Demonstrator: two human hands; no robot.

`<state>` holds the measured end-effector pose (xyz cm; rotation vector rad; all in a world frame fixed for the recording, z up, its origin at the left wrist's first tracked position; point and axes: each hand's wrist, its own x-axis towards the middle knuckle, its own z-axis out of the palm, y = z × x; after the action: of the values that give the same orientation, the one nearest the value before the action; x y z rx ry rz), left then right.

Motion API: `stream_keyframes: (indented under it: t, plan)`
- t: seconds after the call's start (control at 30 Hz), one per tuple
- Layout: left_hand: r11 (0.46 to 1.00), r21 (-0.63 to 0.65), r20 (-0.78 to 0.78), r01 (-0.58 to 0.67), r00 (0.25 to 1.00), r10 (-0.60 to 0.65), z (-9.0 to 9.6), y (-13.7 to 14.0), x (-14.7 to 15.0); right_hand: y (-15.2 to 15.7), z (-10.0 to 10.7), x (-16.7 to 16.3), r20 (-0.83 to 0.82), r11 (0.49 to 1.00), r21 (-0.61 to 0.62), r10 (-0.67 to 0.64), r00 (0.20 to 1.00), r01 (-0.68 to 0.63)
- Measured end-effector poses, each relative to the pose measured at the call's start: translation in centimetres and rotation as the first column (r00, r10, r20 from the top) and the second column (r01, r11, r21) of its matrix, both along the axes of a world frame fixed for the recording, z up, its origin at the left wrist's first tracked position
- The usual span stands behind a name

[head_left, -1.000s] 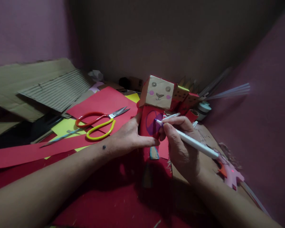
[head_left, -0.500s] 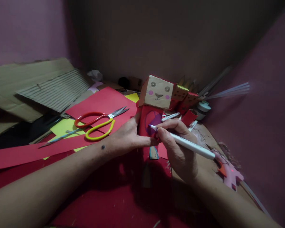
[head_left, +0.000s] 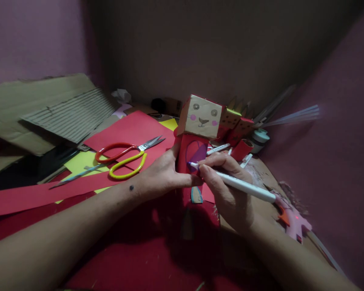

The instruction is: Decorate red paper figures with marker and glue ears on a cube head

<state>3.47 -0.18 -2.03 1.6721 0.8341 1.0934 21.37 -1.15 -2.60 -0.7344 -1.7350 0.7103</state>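
A cardboard figure (head_left: 202, 121) stands upright in the middle, with a box head bearing a drawn animal face and a red tube-like body. On the body's front is an outlined rounded shape (head_left: 197, 153), partly filled in purple. My left hand (head_left: 166, 173) is wrapped around the body from the left, thumb across its lower front. In my right hand (head_left: 227, 182), a white marker (head_left: 245, 188) is pinched near its tip, which touches the left part of the outlined shape. A small blue-edged cardboard piece (head_left: 196, 195) shows below the body.
Scissors (head_left: 129, 158) with red and yellow handles lie on red paper (head_left: 127, 131) to the left, beside a thin pencil-like stick (head_left: 75, 176). Cardboard sheets (head_left: 69, 113) lean at far left. A pink glue gun (head_left: 294, 222), a lidded jar (head_left: 260, 139) and a red tube (head_left: 242, 149) are right.
The marker tip has shifted slightly left and down across the outlined shape. My left hand keeps its hold on the figure.
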Motion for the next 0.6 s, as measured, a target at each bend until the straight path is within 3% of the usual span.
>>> stream_keyframes:
  t: [0.4, 0.6]
  plan:
    - [0.998, -0.053, -0.046, -0.024, 0.999, 0.022, 0.5, -0.4, 0.1, 0.7, -0.1, -0.2, -0.159, 1.000, 0.006, 0.012, 0.987, -0.011]
    - [0.995, -0.088, -0.026, -0.053, 0.998, 0.051, 0.5, -0.6, 0.1, 1.2, -0.4, 0.0, -0.168, 0.999, -0.016, -0.047, 0.985, 0.045]
